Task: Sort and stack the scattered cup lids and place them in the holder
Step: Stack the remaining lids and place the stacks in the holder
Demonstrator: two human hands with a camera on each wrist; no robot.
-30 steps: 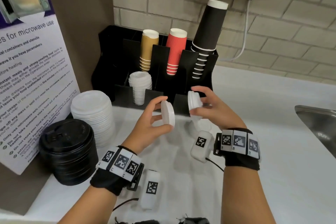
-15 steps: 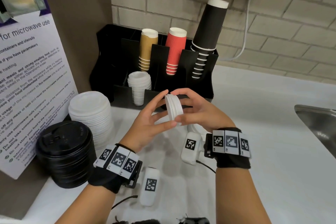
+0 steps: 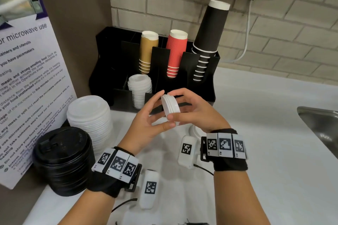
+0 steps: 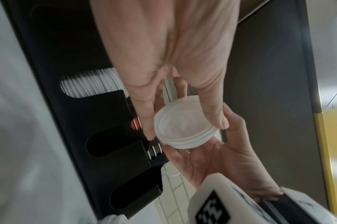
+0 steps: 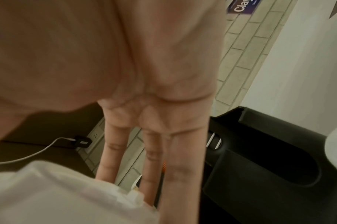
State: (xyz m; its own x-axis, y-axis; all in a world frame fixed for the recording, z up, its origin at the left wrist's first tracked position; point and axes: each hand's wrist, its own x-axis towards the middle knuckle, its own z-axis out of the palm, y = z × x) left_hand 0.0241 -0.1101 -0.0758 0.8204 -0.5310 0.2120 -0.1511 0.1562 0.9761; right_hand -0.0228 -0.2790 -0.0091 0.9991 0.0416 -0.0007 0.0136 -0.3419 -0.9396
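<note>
- The two small white lids that the hands were holding apart a second ago are now sitting nested together as one small lid stack (image 3: 170,107), held on edge in the air just in front of the black holder (image 3: 214,86).
- The left hand (image 3: 146,122) is pinching the small lid stack by its rim between thumb and fingers; the left wrist view is showing the open underside of the lids facing that camera.
- The right hand (image 3: 193,113) is gripping the same stack from the other side, thumb under the rim and fingers curled over the top.
- This is meaning, as I judge it, that the stacking step for these lids is done and the move into the holder is coming next.
- A taller pile of small white lids (image 3: 140,89) is already standing in a front slot of the holder, which looks like the matching place.
- A pile of large white lids (image 3: 89,115) and a pile of black lids (image 3: 63,159) are still waiting on the surface (image 3: 256,151) to the left, outside the holder.
- One more white lid (image 3: 194,130) is lying on the surface, partly hidden under the right wrist.
</note>
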